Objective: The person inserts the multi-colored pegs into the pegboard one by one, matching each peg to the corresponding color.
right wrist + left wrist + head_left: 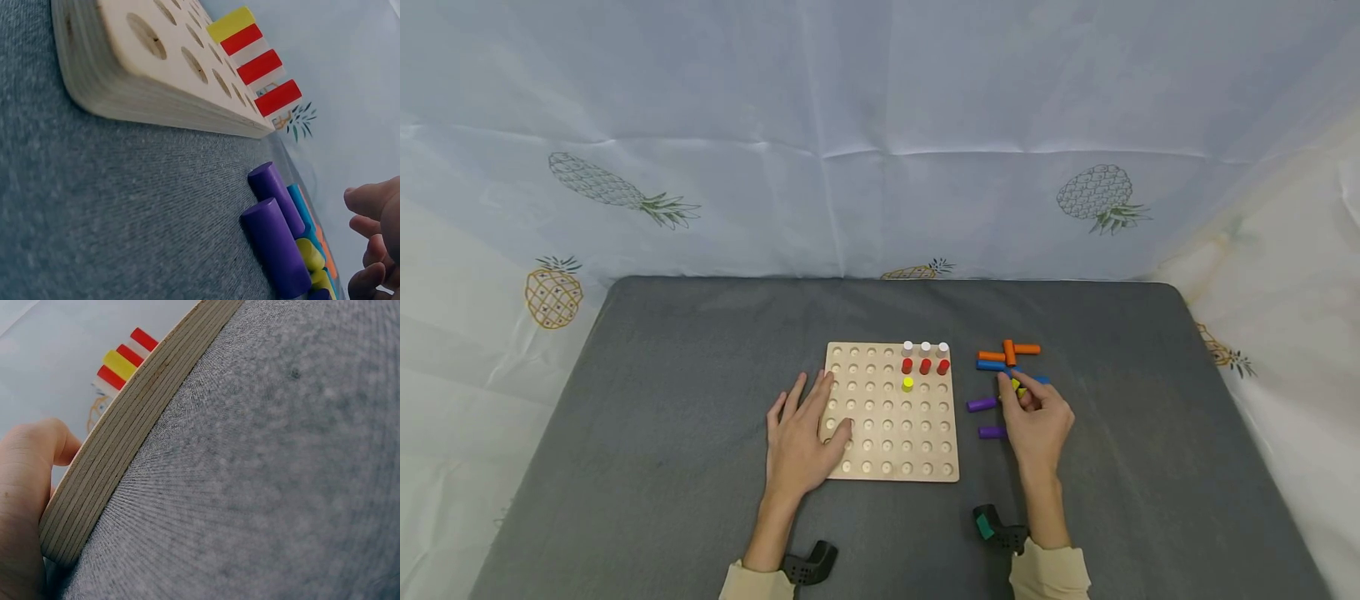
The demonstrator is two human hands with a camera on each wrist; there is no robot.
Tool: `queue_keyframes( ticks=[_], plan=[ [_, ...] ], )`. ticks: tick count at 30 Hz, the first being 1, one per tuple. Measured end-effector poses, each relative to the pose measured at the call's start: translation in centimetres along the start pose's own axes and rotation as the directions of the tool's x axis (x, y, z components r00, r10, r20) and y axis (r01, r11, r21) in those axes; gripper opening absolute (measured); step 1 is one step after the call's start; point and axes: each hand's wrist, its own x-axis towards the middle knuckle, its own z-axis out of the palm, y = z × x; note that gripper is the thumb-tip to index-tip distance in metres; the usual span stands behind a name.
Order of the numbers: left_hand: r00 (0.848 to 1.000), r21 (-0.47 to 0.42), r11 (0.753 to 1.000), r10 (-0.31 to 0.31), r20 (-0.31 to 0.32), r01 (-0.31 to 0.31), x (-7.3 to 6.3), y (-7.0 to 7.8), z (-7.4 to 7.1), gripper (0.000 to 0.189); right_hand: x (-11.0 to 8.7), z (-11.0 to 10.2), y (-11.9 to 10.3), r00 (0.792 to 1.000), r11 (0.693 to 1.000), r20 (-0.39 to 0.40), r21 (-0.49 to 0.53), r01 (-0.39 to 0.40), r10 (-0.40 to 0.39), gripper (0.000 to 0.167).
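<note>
A square wooden pegboard (887,433) with rows of round holes lies on the table. White pegs (925,347) and red pegs (925,367) stand in its two far rows at the right, with one yellow peg (907,384) in front. My left hand (801,446) rests on the board's left side, fingers spread and thumb over the holes. To the right of the board, my right hand (1037,421) hovers over loose pegs, its fingertips close to the yellow ones (310,256). No peg shows between its thumb and fingers.
Purple pegs (982,405) lie between the board and my right hand. Orange pegs (1027,349) and blue pegs (990,365) are piled beyond it. Pale pineapple-print cloth (850,208) hangs behind the grey-covered table (685,400).
</note>
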Motion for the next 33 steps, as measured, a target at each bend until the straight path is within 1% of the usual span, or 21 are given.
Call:
queue_keyframes(
  ticks=[2, 7, 13, 25, 33],
  plan=[
    [1.000, 0.000, 1.000, -0.001, 0.000, 0.001, 0.02, 0.02, -0.01, 0.070, -0.03, -0.01, 0.11, 1.000, 1.000, -0.007, -0.016, -0.007, 0.006, 0.021],
    [1.000, 0.006, 1.000, -0.002, 0.001, 0.002, 0.06, 0.07, -0.03, 0.070, -0.13, -0.10, 0.26, 0.999, 0.993, -0.012, -0.113, -0.034, 0.032, 0.023],
    [1.000, 0.001, 1.000, -0.005, 0.003, 0.005, 0.09, 0.08, 0.00, 0.071, -0.34, -0.23, 0.50, 0.999, 0.978, 0.007, -0.206, -0.039, 0.041, 0.025],
    [1.000, -0.008, 1.000, -0.015, 0.007, 0.015, 0.10, 0.19, -0.03, 0.071, -0.43, -0.25, 0.66, 0.998, 0.965, 0.034, -0.258, -0.046, 0.057, 0.024],
    [1.000, -0.003, 1.000, -0.015, 0.007, 0.015, 0.05, 0.19, -0.10, 0.071, -0.43, -0.21, 0.77, 0.997, 0.961, 0.026, -0.269, -0.058, 0.067, 0.022]
  ],
)
